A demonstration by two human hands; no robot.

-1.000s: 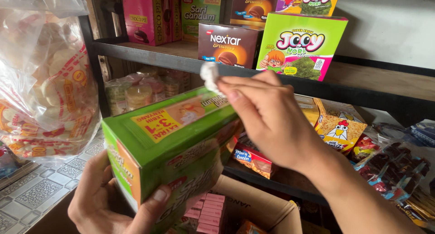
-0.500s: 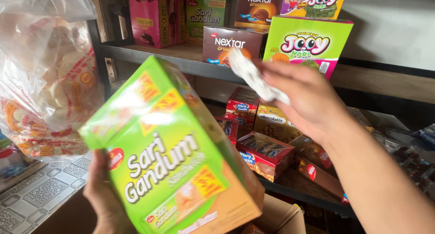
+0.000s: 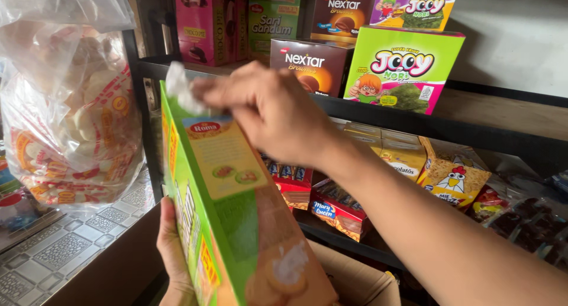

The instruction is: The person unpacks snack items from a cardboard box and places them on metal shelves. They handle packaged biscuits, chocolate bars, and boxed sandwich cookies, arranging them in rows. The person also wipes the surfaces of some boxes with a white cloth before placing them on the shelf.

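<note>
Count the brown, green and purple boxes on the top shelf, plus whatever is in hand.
Brown boxes: 2
Green boxes on the shelf: 2
Purple box: 1
Held green box, left hand: 1
White cloth, right hand: 1
Total: 7

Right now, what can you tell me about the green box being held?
The green box is a tall cardboard carton, green with yellow and orange panels and biscuit pictures near its base. It stands tilted on end before the shelves. The left hand grips its lower edge; the right hand presses a white cloth on its top corner.
</note>
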